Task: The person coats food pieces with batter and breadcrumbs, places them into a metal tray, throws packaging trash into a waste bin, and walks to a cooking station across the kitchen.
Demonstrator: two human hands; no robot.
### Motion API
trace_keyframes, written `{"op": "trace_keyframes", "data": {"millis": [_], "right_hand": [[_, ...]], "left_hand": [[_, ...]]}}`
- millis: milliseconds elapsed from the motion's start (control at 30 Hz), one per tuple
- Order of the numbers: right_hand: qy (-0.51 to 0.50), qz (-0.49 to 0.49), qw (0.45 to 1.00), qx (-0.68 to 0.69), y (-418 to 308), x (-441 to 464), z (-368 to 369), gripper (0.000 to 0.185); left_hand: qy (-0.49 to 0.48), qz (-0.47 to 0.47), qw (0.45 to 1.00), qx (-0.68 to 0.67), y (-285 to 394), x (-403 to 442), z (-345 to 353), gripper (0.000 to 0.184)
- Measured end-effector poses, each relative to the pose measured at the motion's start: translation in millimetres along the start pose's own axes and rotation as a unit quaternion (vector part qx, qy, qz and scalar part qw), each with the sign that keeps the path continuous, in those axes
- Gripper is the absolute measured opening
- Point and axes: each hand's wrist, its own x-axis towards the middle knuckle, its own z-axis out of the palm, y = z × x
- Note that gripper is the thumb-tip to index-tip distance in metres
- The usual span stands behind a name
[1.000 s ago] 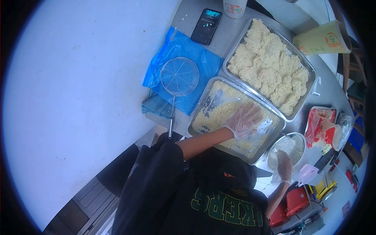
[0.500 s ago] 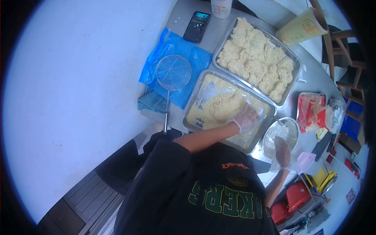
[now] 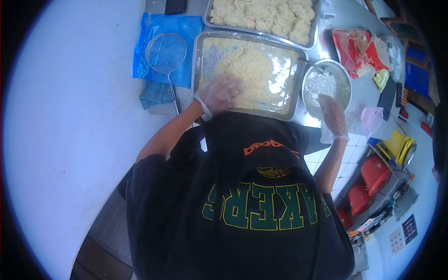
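Observation:
My left hand (image 3: 221,93), in a clear plastic glove, lies over pale crumbs (image 3: 247,70) in a shallow metal tray (image 3: 297,79), at its near left part. Its fingers are stretched out on the crumbs, with nothing visibly gripped. My right hand (image 3: 334,117), gloved too, hangs over the near side of a round metal bowl (image 3: 349,88) of whitish wet mixture (image 3: 322,85). Its fingers reach into the bowl, extended, with a pale coating on the tips. Beyond the crumb tray, a second tray (image 3: 320,28) carries several breaded pieces (image 3: 266,18).
A wire skimmer (image 3: 166,52) rests on a blue plastic bag (image 3: 144,37) at the left, near a blue cloth (image 3: 156,94). Right of the bowl are a red-and-clear package (image 3: 359,51) and a pink plastic scoop (image 3: 372,120). A phone (image 3: 176,6) lies at the far edge.
My left hand has moved from the tray's right part to its near left part. My right hand stays at the bowl. The head view has shifted and turned.

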Motion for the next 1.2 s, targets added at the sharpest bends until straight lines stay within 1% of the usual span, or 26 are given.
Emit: {"op": "trace_keyframes", "data": {"millis": [133, 200, 233, 300, 333, 400, 433, 500, 533, 600, 633, 667, 700, 733, 800, 833, 900, 933, 967, 1000, 1033, 1067, 1100, 1133, 1167, 1200], "right_hand": [[0.025, -0.034, 0.999, 0.029, 3.3, -3.2, 3.7, 0.036], [0.042, -0.046, 0.997, 0.049, -2.5, 0.3, 2.0, 0.035], [0.040, -0.042, 0.998, 0.037, -8.5, 1.8, -2.3, 0.035], [0.043, -0.033, 0.998, 0.026, -8.9, 1.3, -5.2, 0.036], [0.058, -0.041, 0.997, 0.022, -5.8, 0.6, -3.6, 0.036], [0.076, -0.041, 0.996, 0.020, 2.9, -3.2, 1.2, 0.036], [0.091, -0.043, 0.995, 0.021, 9.5, -9.6, 4.3, 0.036], [0.103, -0.051, 0.993, 0.021, 15.6, -13.5, 6.0, 0.037], [0.086, -0.029, 0.996, 0.018, 16.4, -14.8, 6.4, 0.033], [0.069, -0.007, 0.998, 0.015, 14.8, -15.6, 5.1, 0.030], [0.062, -0.003, 0.998, 0.029, 10.3, -14.6, 1.9, 0.034], [0.056, 0.000, 0.998, 0.042, 7.9, -13.5, 0.0, 0.039], [0.056, -0.001, 0.997, 0.043, 13.4, -15.6, 2.9, 0.039], [0.080, -0.021, 0.996, 0.040, 20.8, -17.4, 6.6, 0.039], [0.105, -0.041, 0.993, 0.041, 25.8, -15.7, 8.5, 0.039], [0.095, -0.029, 0.994, 0.050, 23.4, -14.0, 4.9, 0.039], [0.083, -0.011, 0.995, 0.063, 24.2, -14.3, 7.1, 0.038], [0.083, -0.013, 0.995, 0.050, 28.4, -13.6, 9.7, 0.034], [0.082, -0.015, 0.996, 0.036, 32.6, -13.7, 12.3, 0.031], [0.081, -0.010, 0.996, 0.038, 28.8, -13.3, 11.5, 0.031], [0.083, -0.009, 0.996, 0.042, 25.1, -12.4, 10.4, 0.031], [0.084, -0.008, 0.995, 0.046, 21.7, -10.7, 8.0, 0.030], [0.084, -0.003, 0.995, 0.047, 18.4, -9.4, 5.2, 0.030], [0.073, 0.002, 0.996, 0.051, 15.1, -7.3, 2.3, 0.030], [0.061, 0.007, 0.997, 0.055, 11.8, -5.9, 0.2, 0.030], [0.060, 0.010, 0.996, 0.057, 8.0, -5.1, -2.0, 0.030]], "left_hand": [[0.018, 0.022, 0.998, 0.056, 2.1, 15.2, 7.1, 0.058], [-0.010, 0.095, 0.995, 0.017, 11.7, 40.9, 10.3, 0.056], [-0.008, 0.100, 0.995, 0.021, 15.9, 53.8, 15.9, 0.056], [-0.058, 0.159, 0.985, 0.016, 28.5, 79.3, 27.0, 0.053], [-0.059, 0.166, 0.984, 0.017, 35.7, 89.9, 26.9, 0.053], [0.009, 0.175, 0.984, 0.016, 51.8, 106.9, 28.2, 0.045], [0.005, 0.186, 0.982, 0.014, 58.8, 117.9, 39.1, 0.045], [-0.070, 0.068, 0.990, -0.101, 65.4, 136.1, 51.5, 0.036], [-0.072, 0.069, 0.990, -0.100, 68.2, 141.6, 53.9, 0.036], [-0.007, 0.026, 0.991, -0.130, 72.4, 151.7, 55.3, 0.025], [-0.007, 0.026, 0.991, -0.129, 72.3, 158.8, 47.5, 0.025], [-0.016, 0.052, 0.992, -0.116, 70.4, 167.6, 38.8, 0.022], [-0.026, 0.078, 0.991, -0.103, 69.0, 171.6, 33.5, 0.021], [-0.026, 0.077, 0.992, -0.100, 66.4, 171.7, 34.2, 0.021], [0.050, 0.056, 0.986, -0.146, 61.5, 168.2, 28.4, 0.021], [0.047, 0.057, 0.987, -0.145, 59.5, 165.1, 22.2, 0.021], [0.049, -0.041, 0.993, -0.094, 53.0, 154.7, 5.3, 0.023], [0.044, -0.039, 0.994, -0.095, 45.4, 150.3, 0.9, 0.023], [0.087, -0.088, 0.973, -0.193, 36.0, 147.5, -4.1, 0.026], [0.128, -0.138, 0.938, -0.290, 30.6, 144.4, -9.5, 0.030], [0.125, -0.136, 0.938, -0.292, 29.8, 141.5, -13.7, 0.030], [0.156, -0.185, 0.834, -0.496, 30.1, 139.0, -17.8, 0.033], [0.176, -0.225, 0.683, -0.672, 28.7, 136.3, -19.4, 0.037], [0.147, -0.214, 0.584, -0.769, 21.1, 136.3, -16.4, 0.034], [0.143, -0.214, 0.585, -0.769, 18.8, 136.4, -14.6, 0.034], [0.140, -0.194, 0.609, -0.756, 17.6, 136.3, -13.0, 0.034]]}}
